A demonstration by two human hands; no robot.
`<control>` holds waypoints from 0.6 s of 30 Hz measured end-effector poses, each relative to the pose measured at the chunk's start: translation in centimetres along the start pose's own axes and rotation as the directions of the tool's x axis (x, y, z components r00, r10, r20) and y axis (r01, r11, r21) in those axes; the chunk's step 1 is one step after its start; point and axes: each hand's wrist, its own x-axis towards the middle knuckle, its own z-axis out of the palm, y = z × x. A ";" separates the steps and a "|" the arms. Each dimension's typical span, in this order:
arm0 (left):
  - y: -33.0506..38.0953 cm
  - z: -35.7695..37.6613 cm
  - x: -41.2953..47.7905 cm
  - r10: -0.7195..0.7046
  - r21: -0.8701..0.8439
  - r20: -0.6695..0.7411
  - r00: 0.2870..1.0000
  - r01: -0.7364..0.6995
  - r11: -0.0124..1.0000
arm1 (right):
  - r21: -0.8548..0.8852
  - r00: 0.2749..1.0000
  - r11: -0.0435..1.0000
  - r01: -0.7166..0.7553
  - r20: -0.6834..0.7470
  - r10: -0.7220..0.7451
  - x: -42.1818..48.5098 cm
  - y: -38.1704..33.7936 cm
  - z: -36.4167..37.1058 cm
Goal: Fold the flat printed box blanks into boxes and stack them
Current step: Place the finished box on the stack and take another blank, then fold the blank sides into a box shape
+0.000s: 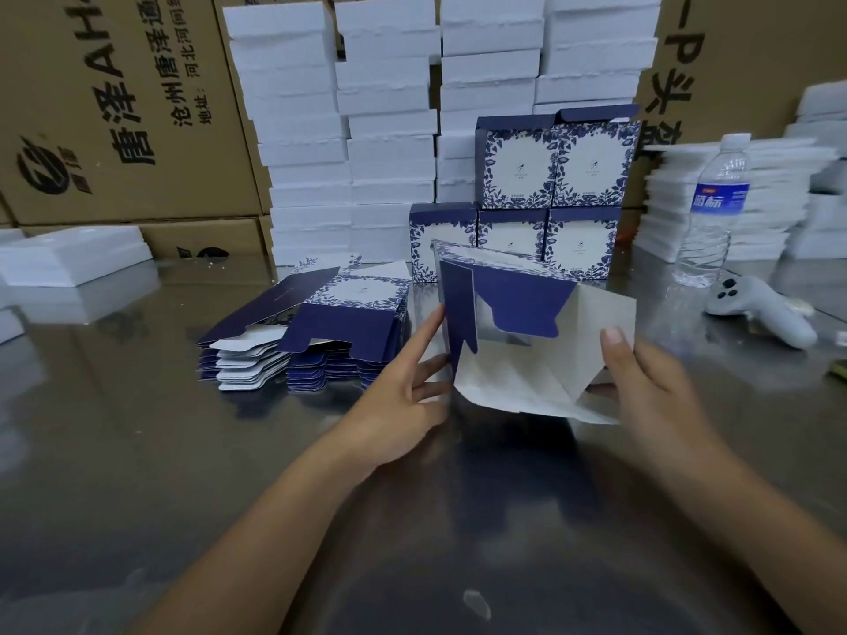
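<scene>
A half-opened box blank, navy outside and white inside, stands above the steel table with its flaps spread. My left hand touches its left flap with straight fingers. My right hand grips its right panel, thumb on the inner white face. A pile of flat blue-and-white printed blanks lies to the left. Several folded boxes with floral borders stand stacked in two rows behind the blank.
Tall stacks of white foam trays and brown cartons line the back. A water bottle and a white controller sit at the right, with more white trays at the left.
</scene>
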 end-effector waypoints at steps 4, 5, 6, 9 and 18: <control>-0.2 0.0 0.1 0.012 -0.022 -0.032 0.999 -0.013 1.000 | -0.010 0.999 1.000 -0.017 0.044 0.017 -0.1 -0.2 0.0; -0.3 0.0 0.2 0.026 -0.031 -0.050 0.998 -0.027 0.999 | -0.030 0.998 1.000 -0.008 0.055 0.009 -0.3 -0.3 0.0; -0.4 -0.1 0.2 0.037 -0.041 -0.063 0.997 -0.039 0.998 | -0.053 0.998 0.999 0.006 0.064 -0.003 -0.4 -0.5 0.2; -0.4 -0.1 0.2 0.049 -0.068 -0.105 0.993 -0.056 0.996 | -0.045 0.993 0.998 0.032 0.117 -0.027 -0.9 -1.1 0.6; 0.7 0.6 -0.2 0.018 -0.005 -0.287 0.958 -0.020 1.000 | 0.074 0.996 0.997 0.032 0.079 -0.038 -1.1 -1.8 1.3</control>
